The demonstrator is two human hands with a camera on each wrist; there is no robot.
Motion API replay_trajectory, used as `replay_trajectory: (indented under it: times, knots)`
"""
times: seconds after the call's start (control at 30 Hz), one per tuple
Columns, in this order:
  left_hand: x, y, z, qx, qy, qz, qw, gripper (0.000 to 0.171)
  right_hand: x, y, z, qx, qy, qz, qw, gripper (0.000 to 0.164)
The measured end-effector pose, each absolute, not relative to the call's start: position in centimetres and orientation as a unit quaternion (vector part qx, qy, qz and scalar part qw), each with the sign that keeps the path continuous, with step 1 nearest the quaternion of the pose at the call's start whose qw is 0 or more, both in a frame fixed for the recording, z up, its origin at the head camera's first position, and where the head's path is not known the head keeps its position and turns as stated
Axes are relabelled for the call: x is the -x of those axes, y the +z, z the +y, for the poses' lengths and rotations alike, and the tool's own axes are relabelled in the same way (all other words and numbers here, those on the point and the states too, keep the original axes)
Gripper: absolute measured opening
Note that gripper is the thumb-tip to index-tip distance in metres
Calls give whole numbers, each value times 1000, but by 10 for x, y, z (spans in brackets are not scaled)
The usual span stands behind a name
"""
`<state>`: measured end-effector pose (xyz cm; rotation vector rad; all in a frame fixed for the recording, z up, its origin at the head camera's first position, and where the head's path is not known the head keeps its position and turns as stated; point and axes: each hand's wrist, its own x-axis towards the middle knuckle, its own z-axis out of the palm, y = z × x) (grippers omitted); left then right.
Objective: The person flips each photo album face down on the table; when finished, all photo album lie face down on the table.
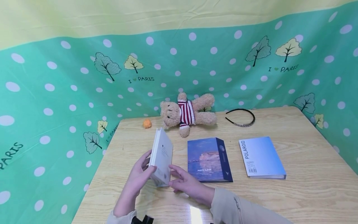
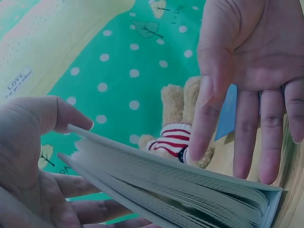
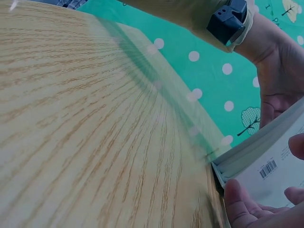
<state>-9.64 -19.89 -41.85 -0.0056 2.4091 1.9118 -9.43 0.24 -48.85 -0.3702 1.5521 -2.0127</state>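
Note:
A white photo album [image 1: 163, 158] stands tilted on its edge at the left of the table, its barcode side turned right. My left hand [image 1: 139, 174] grips it, thumb at the near edge and fingers behind. The left wrist view shows the album's page edges [image 2: 190, 190] slightly fanned between the covers. My right hand [image 1: 185, 183] is at its lower right, fingers extended, fingertips right by the cover and the bottom corner. A barcode [image 3: 268, 169] shows near those fingers in the right wrist view. Right of this hand lies a blue photo album [image 1: 205, 160] with a painted seascape.
A blue-white Polaroid album [image 1: 261, 157] lies farther right. Along the back are a teddy bear [image 1: 185, 113] in a striped shirt, a small orange ball [image 1: 147, 123] and a black headband [image 1: 246, 125]. Green dotted cloth [image 1: 167, 62] hangs behind the wooden table [image 1: 307, 186].

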Motion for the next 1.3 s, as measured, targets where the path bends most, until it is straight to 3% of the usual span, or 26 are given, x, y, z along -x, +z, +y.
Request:
replay_trajectory:
  times: [0.43, 0.67, 1.03, 1.3]
  knots:
    - [95, -419, -214, 39, 631, 775, 7, 63, 96, -487, 2, 128, -747, 589, 279, 70]
    - [95, -419, -218, 33, 638, 769, 19, 76, 95, -487, 2, 128, -747, 590, 278, 69]
    - [95, -420, -222, 53, 651, 757, 23, 67, 96, -488, 1, 130, -750, 585, 280, 70]
    - [97, -422, -225, 64, 656, 751, 24, 66, 96, -487, 0, 109, -748, 598, 268, 84]
